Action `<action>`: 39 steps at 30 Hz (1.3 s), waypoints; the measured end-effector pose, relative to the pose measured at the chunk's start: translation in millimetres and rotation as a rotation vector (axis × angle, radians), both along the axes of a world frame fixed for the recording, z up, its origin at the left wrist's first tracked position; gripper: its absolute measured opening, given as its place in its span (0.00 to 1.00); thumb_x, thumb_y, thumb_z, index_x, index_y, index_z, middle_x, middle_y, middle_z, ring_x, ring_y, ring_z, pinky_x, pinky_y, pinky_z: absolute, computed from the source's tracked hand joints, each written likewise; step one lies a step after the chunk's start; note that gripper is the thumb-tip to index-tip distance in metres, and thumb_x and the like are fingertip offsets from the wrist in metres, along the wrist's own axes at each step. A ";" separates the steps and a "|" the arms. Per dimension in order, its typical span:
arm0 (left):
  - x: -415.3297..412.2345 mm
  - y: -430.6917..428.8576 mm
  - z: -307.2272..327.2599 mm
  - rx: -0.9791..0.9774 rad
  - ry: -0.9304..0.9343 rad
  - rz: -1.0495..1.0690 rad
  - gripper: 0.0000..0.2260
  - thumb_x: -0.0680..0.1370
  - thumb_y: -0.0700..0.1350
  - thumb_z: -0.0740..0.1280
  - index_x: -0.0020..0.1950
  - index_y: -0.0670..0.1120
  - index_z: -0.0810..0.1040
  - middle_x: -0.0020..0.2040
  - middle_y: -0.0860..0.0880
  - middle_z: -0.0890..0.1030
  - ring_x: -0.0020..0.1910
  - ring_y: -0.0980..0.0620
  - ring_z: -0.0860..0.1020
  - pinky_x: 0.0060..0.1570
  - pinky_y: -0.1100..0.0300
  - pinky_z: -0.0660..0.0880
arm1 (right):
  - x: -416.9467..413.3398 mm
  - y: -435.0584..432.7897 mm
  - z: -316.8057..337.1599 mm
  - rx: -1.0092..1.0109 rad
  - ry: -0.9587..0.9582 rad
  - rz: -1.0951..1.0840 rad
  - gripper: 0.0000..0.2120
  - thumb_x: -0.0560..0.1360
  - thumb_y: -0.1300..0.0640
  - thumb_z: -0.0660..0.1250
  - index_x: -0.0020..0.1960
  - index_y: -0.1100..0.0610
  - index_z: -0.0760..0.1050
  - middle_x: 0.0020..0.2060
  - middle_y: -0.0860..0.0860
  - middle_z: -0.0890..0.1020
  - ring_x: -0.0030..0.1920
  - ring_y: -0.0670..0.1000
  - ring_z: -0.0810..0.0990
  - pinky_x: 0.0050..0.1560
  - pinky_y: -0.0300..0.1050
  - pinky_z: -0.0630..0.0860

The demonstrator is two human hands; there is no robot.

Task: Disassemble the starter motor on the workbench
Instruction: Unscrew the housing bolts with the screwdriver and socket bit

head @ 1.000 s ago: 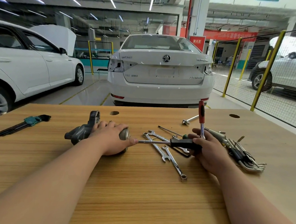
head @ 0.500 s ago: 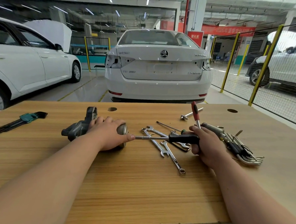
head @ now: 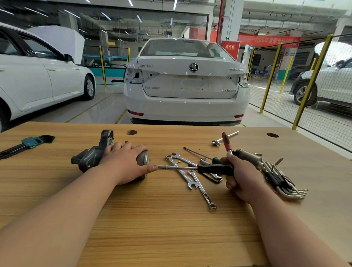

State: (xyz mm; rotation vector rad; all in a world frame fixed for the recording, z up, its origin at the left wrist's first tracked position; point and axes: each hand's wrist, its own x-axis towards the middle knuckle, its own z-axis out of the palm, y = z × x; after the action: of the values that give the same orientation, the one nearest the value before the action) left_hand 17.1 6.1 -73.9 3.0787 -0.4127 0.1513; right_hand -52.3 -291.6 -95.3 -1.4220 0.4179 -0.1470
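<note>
— Where does the job stand?
— On the pale wood-grain workbench (head: 166, 224), the dark grey cast-metal starter motor (head: 90, 157) lies on its side, left of centre. My left hand (head: 126, 165) curls over its body, thumb beside the silver end cap (head: 143, 157).
— And the right?
— My right hand (head: 242, 177) grips the black-handled long-shaft driver (head: 214, 169), fingers wrapped tight, its tip at that cap. Over the last second, hardly anything has shifted. I judge the cap fastener is still being worked loose.

Head cam, wide-angle, facing fwd/down over workbench (head: 166, 224), close.
</note>
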 end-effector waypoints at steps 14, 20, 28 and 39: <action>1.1 2.0 0.3 -0.007 0.010 -0.008 0.45 0.60 0.78 0.36 0.74 0.63 0.55 0.73 0.51 0.64 0.72 0.45 0.57 0.70 0.45 0.50 | -0.3 -9.3 -3.9 0.182 -0.111 0.140 0.11 0.80 0.67 0.61 0.59 0.57 0.74 0.52 0.59 0.83 0.35 0.51 0.81 0.30 0.44 0.72; -1.8 -1.9 0.5 0.000 0.000 0.020 0.45 0.61 0.79 0.37 0.75 0.62 0.56 0.73 0.49 0.64 0.72 0.43 0.57 0.70 0.45 0.49 | -4.0 -10.6 -2.3 0.185 -0.182 0.200 0.16 0.77 0.72 0.59 0.58 0.56 0.73 0.57 0.59 0.78 0.50 0.57 0.78 0.36 0.46 0.72; -7.2 -10.0 -3.6 -0.041 -0.058 0.077 0.42 0.65 0.79 0.43 0.73 0.60 0.60 0.72 0.50 0.65 0.72 0.44 0.58 0.71 0.46 0.49 | -8.8 -10.7 -1.4 0.066 -0.187 0.211 0.14 0.77 0.70 0.62 0.58 0.56 0.74 0.56 0.60 0.79 0.47 0.56 0.79 0.37 0.46 0.76; -9.1 -8.9 0.8 -0.073 -0.029 0.076 0.49 0.56 0.82 0.42 0.72 0.61 0.62 0.72 0.50 0.65 0.71 0.43 0.57 0.70 0.46 0.48 | -1.5 -2.9 -3.9 -0.136 -0.088 0.056 0.07 0.81 0.57 0.63 0.55 0.58 0.77 0.41 0.57 0.81 0.21 0.48 0.69 0.25 0.44 0.70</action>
State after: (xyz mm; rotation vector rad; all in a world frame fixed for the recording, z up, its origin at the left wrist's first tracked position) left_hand 8.0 -2.8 -73.1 3.0247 -0.2843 0.2078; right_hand -53.8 -294.5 -99.3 -1.5530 0.2998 -0.1954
